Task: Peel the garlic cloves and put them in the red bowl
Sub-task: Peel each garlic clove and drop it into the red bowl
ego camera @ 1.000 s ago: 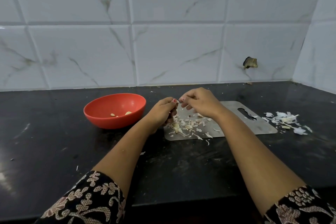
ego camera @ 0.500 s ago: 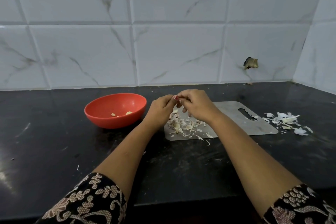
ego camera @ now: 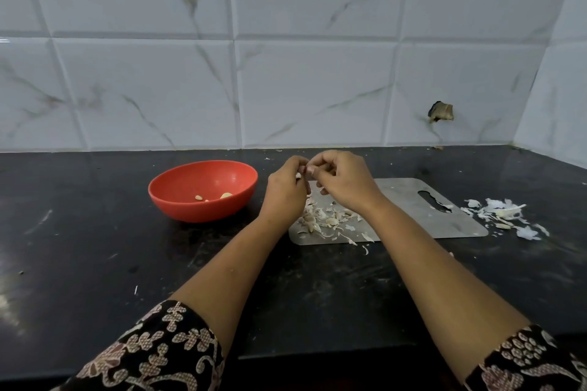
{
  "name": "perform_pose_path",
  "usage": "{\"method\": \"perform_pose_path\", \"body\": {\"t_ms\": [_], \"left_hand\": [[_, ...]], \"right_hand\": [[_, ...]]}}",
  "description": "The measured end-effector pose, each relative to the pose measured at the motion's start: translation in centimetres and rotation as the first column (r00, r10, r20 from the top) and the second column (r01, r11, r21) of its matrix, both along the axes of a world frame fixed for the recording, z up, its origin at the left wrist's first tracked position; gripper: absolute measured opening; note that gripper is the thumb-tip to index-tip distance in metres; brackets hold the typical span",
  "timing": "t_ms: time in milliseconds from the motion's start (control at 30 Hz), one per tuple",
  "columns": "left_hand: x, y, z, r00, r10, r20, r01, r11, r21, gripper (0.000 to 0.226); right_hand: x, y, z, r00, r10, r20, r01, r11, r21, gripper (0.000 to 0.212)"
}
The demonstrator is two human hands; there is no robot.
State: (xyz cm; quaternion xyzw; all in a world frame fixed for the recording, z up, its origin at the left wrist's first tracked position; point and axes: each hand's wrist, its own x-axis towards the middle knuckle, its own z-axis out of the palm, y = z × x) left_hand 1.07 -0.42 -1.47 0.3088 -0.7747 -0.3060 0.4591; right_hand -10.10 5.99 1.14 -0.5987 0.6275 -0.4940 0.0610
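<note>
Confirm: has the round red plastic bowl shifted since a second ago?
No. The round red bowl sits the same gap left of the grey metal cutting board.

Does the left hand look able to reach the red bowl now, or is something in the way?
Probably yes. The left hand is just right of the red bowl, nothing stands between them, and the bowl is open on top. It and the right hand pinch a garlic clove.
</note>
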Motion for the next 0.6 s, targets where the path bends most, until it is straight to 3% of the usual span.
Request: {"method": "perform_pose_path", "body": {"t_ms": [67,200,300,433,600], "left_hand": [[0.2,-0.1,0.0,1.000,0.020,0.013,-0.021,0.999,0.031,0.026],[0.5,0.2,0.0,0.998,0.019,0.061,-0.024,0.997,0.072,0.031],[0.2,0.0,0.2,0.997,-0.007,0.079,-0.003,0.993,0.119,0.048],[-0.3,0.4,0.4,0.995,-0.080,0.061,0.068,0.983,0.170,0.047],[0.1,0.9,1.1,0.986,-0.151,-0.078,0.164,0.963,0.212,0.034]], "right_hand": [[0.2,0.2,0.3,0.996,0.070,0.047,-0.068,0.996,-0.050,0.009],[0.7,0.3,0.1,0.980,0.197,0.020,-0.197,0.980,0.000,0.012],[0.5,0.1,-0.1,0.986,0.167,0.011,-0.167,0.986,-0.014,0.008],[-0.1,0.0,-0.2,0.996,0.088,-0.022,-0.088,0.996,0.017,0.010],[-0.5,0.0,0.2,0.970,0.069,0.232,-0.059,0.997,-0.049,0.009]]}}
